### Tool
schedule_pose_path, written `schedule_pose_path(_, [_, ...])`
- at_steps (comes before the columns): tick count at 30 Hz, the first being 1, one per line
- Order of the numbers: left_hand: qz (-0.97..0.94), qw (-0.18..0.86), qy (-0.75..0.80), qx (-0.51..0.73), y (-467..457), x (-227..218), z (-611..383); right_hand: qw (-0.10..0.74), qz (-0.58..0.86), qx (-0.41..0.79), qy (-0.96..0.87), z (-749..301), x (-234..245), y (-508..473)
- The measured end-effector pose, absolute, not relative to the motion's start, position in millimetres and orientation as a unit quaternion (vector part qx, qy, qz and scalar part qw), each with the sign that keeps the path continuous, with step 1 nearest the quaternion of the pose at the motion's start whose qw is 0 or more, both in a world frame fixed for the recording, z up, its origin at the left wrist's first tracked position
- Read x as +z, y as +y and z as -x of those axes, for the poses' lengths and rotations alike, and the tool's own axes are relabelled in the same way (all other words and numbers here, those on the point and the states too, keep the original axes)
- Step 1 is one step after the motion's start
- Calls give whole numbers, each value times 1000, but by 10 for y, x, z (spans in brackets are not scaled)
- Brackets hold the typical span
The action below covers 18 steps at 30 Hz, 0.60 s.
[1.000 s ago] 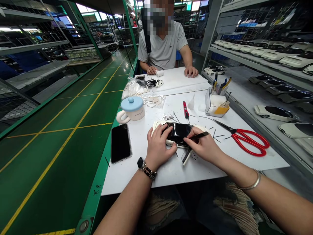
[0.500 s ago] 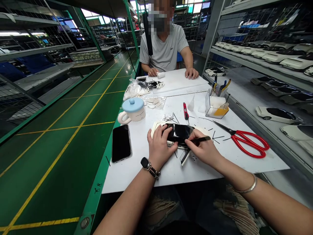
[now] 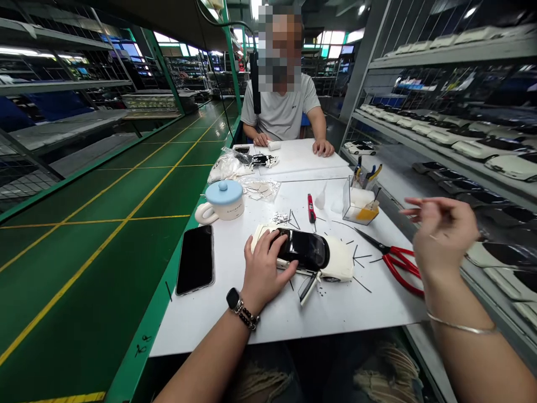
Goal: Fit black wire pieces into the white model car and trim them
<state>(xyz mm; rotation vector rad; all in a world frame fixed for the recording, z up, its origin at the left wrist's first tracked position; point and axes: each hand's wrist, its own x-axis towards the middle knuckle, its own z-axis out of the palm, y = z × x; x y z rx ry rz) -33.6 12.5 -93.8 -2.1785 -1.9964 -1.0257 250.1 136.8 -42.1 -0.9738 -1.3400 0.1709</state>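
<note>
A white model car body (image 3: 335, 258) with a glossy black glass roof lies on the white table (image 3: 197, 330), and my left hand (image 3: 266, 270) presses over its near end, fingers on the black roof. A small black-framed clear strip (image 3: 308, 288) rests against the car's near side. My right hand (image 3: 444, 232) is raised off to the right, fingers apart, holding nothing I can see. It hovers past the red-handled scissors (image 3: 403, 266). Several thin black trimmings lie scattered around the car.
A black smartphone (image 3: 195, 260) and a blue-lidded white mug (image 3: 222, 200) stand left of the car. Beyond are a red tool (image 3: 311, 208) and a clear tool holder (image 3: 358, 201). A co-worker (image 3: 281, 109) sits opposite. Shelves of car bodies (image 3: 461, 134) line the right.
My right hand has left the car, lifting up and right, and the black pen-like tool no longer shows in it. The view has tilted upward, and the left hand stays on the car.
</note>
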Motion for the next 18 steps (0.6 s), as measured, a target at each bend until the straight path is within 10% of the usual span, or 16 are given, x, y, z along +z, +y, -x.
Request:
schedule_pose_path(6, [660, 68, -630, -404, 69, -931, 387, 479, 565, 21, -672, -2682, -608, 2191])
schedule_pose_path(18, [606, 108, -633, -469, -9, -867, 373, 502, 613, -194, -579, -2595, -707, 2265])
